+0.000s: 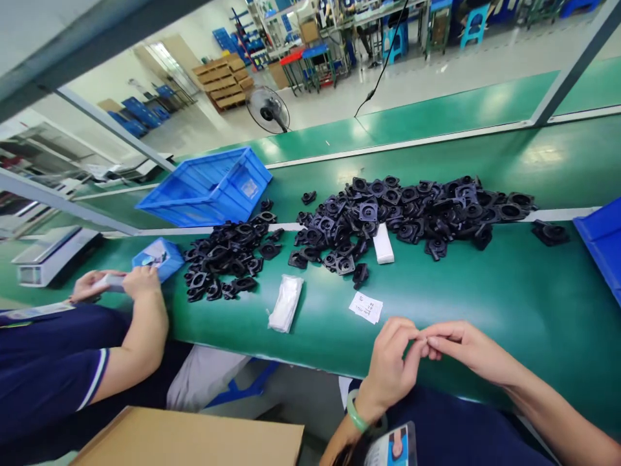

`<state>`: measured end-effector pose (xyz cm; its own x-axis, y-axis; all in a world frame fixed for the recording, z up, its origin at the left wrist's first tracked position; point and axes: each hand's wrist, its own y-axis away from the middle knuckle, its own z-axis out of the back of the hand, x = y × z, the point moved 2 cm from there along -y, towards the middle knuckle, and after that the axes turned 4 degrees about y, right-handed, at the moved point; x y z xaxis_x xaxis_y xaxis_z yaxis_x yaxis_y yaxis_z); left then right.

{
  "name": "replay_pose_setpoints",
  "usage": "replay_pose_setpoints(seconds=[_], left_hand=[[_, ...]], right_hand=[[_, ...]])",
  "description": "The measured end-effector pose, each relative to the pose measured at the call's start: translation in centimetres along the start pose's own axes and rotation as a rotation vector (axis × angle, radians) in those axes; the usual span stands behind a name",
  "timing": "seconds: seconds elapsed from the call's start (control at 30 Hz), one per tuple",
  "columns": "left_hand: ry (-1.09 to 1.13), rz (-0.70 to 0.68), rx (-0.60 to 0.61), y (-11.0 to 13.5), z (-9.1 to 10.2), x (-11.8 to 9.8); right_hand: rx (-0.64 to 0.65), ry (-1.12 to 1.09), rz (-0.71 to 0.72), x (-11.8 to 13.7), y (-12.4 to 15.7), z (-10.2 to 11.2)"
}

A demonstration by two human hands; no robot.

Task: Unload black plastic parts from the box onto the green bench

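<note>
Over the front edge of the green bench my left hand, a pale green bangle at its wrist, meets my right hand fingertip to fingertip. Both are closed in a pinch; anything between the fingers is hidden or too small to make out. A paper slip with handwriting lies just beyond my left hand. Farther back, a large heap of black plastic parts, square-flanged with round openings, spreads across the bench. A white block-shaped piece rests against the heap's front.
A wrapped white packet lies left of the slip, near a smaller pile of black parts. Blue bins stand behind and at far right. On the left, a co-worker's hands hold a pale object beside a small blue box. A cardboard box sits below.
</note>
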<state>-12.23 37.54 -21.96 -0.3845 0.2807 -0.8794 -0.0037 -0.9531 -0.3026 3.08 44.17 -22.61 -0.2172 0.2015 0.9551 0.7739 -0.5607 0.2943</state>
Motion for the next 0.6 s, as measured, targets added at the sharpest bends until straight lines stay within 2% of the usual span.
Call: replay_pose_setpoints(seconds=[0.17, 0.27, 0.33, 0.4, 0.47, 0.6], left_hand=[[0.075, 0.046, -0.065, 0.9, -0.4, 0.3], [0.135, 0.084, -0.141, 1.1, 0.1, 0.4], [0.189, 0.147, -0.208, 1.1, 0.4, 0.6], [0.246, 0.232, -0.246, 1.0, 0.5, 0.9], [0.292, 0.302, -0.234, 0.8, 0.3, 1.1], [0.324, 0.333, -0.212, 0.5, -0.2, 1.3]], right_hand=[[-0.098, 0.033, -0.047, -0.8, 0.2, -0.4], [-0.3, 0.02, -0.069, -0.9, 0.0, 0.0], [-0.412, 0.054, -0.036, -0.8, -0.2, 0.2], [-0.396, 0.135, 0.022, -0.5, -0.4, 0.0], [-0.338, 0.217, 0.07, -0.2, -0.6, -0.5], [-0.318, 0.253, 0.081, -0.1, -1.3, -1.3]])
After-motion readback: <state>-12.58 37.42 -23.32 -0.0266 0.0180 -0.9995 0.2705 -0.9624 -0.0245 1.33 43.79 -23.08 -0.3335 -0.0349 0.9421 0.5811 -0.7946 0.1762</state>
